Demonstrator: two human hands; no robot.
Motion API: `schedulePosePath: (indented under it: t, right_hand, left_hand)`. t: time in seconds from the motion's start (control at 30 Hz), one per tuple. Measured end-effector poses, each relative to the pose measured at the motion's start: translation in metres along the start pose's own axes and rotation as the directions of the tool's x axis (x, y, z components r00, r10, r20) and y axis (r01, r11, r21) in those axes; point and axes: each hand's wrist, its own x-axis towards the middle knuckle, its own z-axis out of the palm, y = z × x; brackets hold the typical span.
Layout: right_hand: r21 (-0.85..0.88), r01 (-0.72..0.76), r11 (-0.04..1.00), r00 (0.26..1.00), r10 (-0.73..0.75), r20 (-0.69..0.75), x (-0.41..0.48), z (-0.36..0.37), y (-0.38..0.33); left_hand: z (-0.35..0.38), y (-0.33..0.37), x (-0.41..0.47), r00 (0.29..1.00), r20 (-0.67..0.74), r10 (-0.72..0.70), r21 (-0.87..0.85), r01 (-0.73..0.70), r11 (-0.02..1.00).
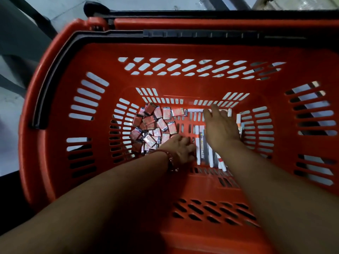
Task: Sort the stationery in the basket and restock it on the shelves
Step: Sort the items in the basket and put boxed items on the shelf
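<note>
No text can be read with confidence anywhere in the frame. Dark printed marks, possibly the characters "2B", are seen on a few of the small red-and-silver packets heaped left of centre in the red basket, but they are too blurred to be confirmed. Small dark printing is also noted along the white pens lying at centre right of the basket floor, and it is too small and soft to be made out.
</note>
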Motion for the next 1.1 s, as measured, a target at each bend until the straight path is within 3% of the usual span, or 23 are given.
schedulePosePath:
  t: [0.13,0.27,0.37,0.53,0.63,0.73,0.83,0.93,1.03,1.1]
  right_hand:
    - [0.036,-0.018,0.999,1.000,0.018,0.002,0.005,0.006,0.003]
    - [0.096,-0.034,0.995,0.998,0.028,0.062,0.011,0.011,0.006]
    - [0.168,-0.058,0.984,0.995,0.043,0.092,0.013,0.017,0.007]
    - [0.160,-0.080,0.984,0.992,0.063,0.110,0.017,0.017,0.005]
    - [0.149,-0.054,0.987,0.997,0.044,0.071,0.020,0.018,0.005]
    - [0.190,0.011,0.982,0.997,0.003,-0.073,0.022,0.016,0.010]
    - [0.320,0.111,0.941,0.974,-0.038,-0.224,0.020,0.009,0.015]
    - [0.445,0.173,0.879,0.947,-0.024,-0.320,0.012,0.000,0.019]
    - [0.510,0.144,0.848,0.954,0.017,-0.298,0.004,-0.010,0.021]
    - [0.544,0.069,0.836,0.989,0.013,-0.146,0.002,-0.012,0.023]
  left_hand:
    - [-0.007,-0.002,-0.002,0.997,0.050,-0.062,0.083,0.058,0.995]
    - [0.017,-0.012,0.006,0.977,0.114,-0.180,-0.072,0.189,0.979]
    - [0.012,0.000,0.006,0.968,0.081,-0.238,0.143,0.225,0.964]
    - [0.005,-0.007,-0.003,0.949,0.033,-0.312,0.293,0.290,0.911]
    - [0.001,-0.011,-0.005,0.892,0.056,-0.448,0.307,0.411,0.858]
    - [0.001,-0.024,-0.019,0.763,0.163,-0.625,0.391,0.532,0.751]
    - [0.004,-0.032,-0.032,0.661,0.291,-0.692,0.450,0.543,0.708]
    - [0.006,-0.039,-0.036,0.637,0.380,-0.671,0.497,0.471,0.729]
    - [0.008,-0.044,-0.036,0.571,0.410,-0.711,0.494,0.516,0.699]
    - [0.004,-0.043,-0.034,0.532,0.380,-0.757,0.494,0.576,0.652]
